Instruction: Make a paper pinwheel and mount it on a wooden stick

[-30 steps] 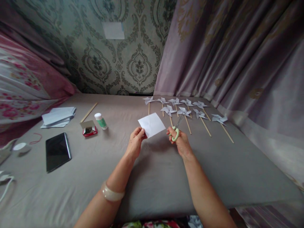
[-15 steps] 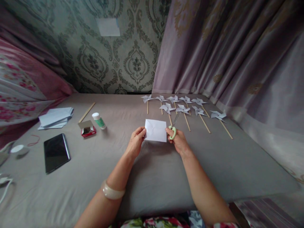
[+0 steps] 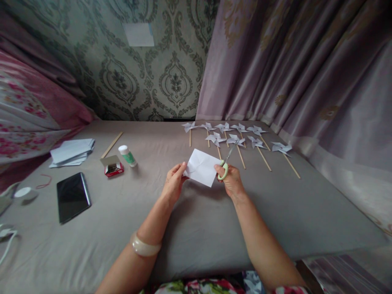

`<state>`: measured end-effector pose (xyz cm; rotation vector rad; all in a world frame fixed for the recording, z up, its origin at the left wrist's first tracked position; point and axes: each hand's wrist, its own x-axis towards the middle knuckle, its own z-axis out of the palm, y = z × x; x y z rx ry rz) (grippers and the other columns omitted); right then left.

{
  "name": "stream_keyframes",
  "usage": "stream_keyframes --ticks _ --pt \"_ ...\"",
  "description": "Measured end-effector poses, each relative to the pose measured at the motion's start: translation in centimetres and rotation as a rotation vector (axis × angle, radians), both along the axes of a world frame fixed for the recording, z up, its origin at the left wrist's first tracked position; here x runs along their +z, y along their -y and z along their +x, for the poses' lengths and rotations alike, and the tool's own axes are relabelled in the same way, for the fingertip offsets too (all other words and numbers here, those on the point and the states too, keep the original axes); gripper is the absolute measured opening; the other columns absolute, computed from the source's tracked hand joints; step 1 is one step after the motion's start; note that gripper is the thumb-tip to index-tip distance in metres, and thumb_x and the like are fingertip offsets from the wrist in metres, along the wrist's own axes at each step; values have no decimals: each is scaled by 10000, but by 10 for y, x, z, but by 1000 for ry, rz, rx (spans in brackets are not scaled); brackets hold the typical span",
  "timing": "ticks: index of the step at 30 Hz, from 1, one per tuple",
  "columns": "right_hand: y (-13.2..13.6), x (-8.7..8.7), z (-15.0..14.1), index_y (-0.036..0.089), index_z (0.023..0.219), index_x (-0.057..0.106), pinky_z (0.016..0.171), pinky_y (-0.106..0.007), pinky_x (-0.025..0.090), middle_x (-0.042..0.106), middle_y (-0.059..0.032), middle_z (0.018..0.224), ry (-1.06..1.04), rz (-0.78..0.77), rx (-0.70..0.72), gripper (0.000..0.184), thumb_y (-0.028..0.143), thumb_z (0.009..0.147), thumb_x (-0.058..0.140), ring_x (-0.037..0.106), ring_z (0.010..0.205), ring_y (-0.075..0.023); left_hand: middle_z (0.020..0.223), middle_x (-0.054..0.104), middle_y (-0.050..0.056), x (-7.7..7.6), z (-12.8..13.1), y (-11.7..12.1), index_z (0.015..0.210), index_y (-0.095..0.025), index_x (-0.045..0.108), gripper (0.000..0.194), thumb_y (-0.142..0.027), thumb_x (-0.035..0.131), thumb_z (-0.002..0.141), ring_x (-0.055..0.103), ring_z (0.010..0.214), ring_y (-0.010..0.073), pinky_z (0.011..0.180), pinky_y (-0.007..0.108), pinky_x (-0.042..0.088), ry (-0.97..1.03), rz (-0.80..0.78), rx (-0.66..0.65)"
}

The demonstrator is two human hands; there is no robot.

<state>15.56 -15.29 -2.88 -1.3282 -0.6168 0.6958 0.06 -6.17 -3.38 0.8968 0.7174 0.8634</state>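
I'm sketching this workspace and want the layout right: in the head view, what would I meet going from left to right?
White round object → black tablet → open red box → green-and-white bottle → left hand → held white paper → right hand → rightmost pinwheel.

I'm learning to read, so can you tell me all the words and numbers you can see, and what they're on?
No words, numbers or signs can be read here.
Green label on the white-capped bottle: too small and blurred to read.
Red box: any print is too small to read.
Held white paper: no writing I can make out.
Paper on the wall: none I can make out either.
Dark-screened device: no text showing.
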Motion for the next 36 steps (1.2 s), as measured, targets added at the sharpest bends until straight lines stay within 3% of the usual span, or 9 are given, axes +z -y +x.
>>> stream_keyframes --ticks 5,13,25,30,36 --pt "-3 -3 -3 212 553 428 381 -219 256 399 87 437 -38 75 -108 378 419 592 742 330 393 -57 622 564 -2 3 3 7 661 -154 621 415 -523 797 586 513 567 83 561 206 420 43 -71 -21" --pt "-9 -7 -9 210 579 422 376 -208 264 410 93 456 -53 93 -206 399 462 592 730 343 397 -55 641 600 11 0 14 27 676 -128 658 350 -368 858 519 524 584 80 567 203 402 -36 -47 -158" --pt "-9 -12 -12 200 577 453 382 -207 273 427 87 449 -33 103 -179 389 459 617 740 342 398 -54 616 603 4 -4 14 23 663 -135 676 314 -341 851 502 488 548 77 539 213 369 -42 -52 -83" --pt "-4 -8 -10 172 670 565 398 -217 279 483 55 492 49 -39 -16 421 572 663 697 368 417 -68 640 603 -6 0 9 14 708 -139 675 302 -320 837 530 504 558 70 546 204 376 43 -1 68" --pt "6 -5 -21 141 683 588 422 -217 255 504 17 541 196 -377 454 640 771 729 486 376 445 -70 593 574 -28 7 0 -2 622 -144 589 336 -296 855 485 511 546 58 548 192 386 171 -81 218"
